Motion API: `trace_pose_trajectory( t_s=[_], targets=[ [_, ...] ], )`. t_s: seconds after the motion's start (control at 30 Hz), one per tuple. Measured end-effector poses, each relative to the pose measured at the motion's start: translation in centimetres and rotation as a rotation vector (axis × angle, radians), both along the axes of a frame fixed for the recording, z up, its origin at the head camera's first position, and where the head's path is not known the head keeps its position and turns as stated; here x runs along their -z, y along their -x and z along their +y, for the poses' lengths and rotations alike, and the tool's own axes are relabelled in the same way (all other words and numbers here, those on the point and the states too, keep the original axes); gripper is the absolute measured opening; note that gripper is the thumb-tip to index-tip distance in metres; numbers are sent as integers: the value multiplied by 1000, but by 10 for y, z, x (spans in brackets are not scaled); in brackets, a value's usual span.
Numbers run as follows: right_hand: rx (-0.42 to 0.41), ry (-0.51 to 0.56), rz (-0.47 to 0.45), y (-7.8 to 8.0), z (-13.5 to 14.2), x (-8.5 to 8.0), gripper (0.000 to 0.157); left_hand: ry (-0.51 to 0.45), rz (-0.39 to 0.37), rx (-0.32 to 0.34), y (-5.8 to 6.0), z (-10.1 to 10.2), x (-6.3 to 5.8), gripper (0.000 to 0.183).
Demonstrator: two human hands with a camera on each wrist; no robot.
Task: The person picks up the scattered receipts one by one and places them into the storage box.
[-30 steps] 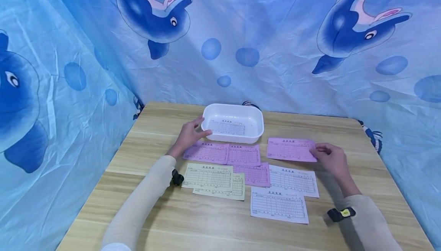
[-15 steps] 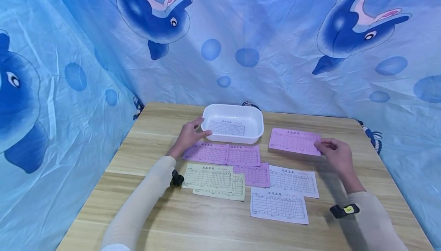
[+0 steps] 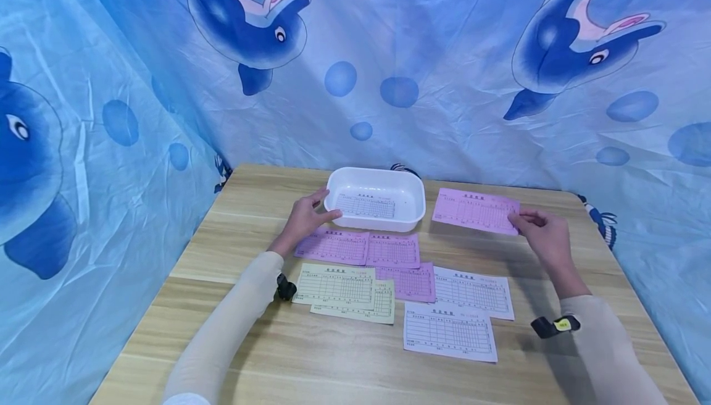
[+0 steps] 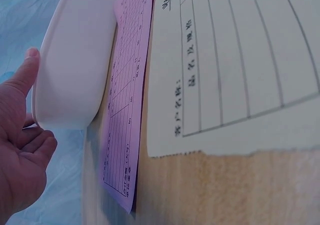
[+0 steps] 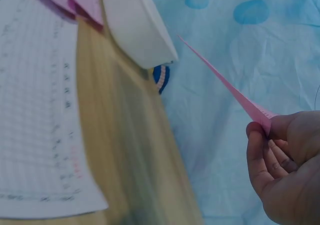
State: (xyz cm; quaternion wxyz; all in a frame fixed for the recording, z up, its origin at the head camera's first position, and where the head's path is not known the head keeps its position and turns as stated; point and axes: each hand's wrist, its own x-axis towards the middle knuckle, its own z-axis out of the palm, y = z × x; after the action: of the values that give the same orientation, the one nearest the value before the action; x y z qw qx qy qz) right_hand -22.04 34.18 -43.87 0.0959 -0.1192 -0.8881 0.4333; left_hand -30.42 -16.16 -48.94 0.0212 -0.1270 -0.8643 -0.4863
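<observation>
My right hand (image 3: 541, 238) pinches the right end of a pink receipt slip (image 3: 474, 210), which it holds raised above the table, right of the white plastic basin (image 3: 411, 207). In the right wrist view the pinched slip (image 5: 235, 92) appears nearly edge-on between thumb and fingers. My left hand (image 3: 304, 217) grips the basin's left end, thumb towards its front side. Inside the basin lies one white receipt slip (image 3: 366, 206). Pink slips (image 3: 393, 250) lie just in front of it, one partly behind the left wrist.
Nearer on the wooden table (image 3: 333, 368) lie two overlapping pale green slips (image 3: 336, 286) and two white slips (image 3: 450, 334). A blue dolphin-print cloth (image 3: 444, 139) hangs behind the table and at its sides.
My right hand has lifted the pink slip and carried it farther back over the table, slightly rightwards. The left hand and the basin have stayed in place.
</observation>
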Motion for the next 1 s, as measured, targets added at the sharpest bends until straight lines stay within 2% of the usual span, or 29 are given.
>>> trace_pose_trajectory(
  t_s=[0.43,0.63,1.0],
  targets=[
    [-40,31,57,29,-23,-32,49,-10,-18,3,-2,0,-1,86],
    [-48,67,53,42,-37,-39,49,-10,-26,2,-2,0,-1,87],
    [-110,244,99,64,-68,-40,43,-11,-23,-6,-1,0,-1,86]
  ],
)
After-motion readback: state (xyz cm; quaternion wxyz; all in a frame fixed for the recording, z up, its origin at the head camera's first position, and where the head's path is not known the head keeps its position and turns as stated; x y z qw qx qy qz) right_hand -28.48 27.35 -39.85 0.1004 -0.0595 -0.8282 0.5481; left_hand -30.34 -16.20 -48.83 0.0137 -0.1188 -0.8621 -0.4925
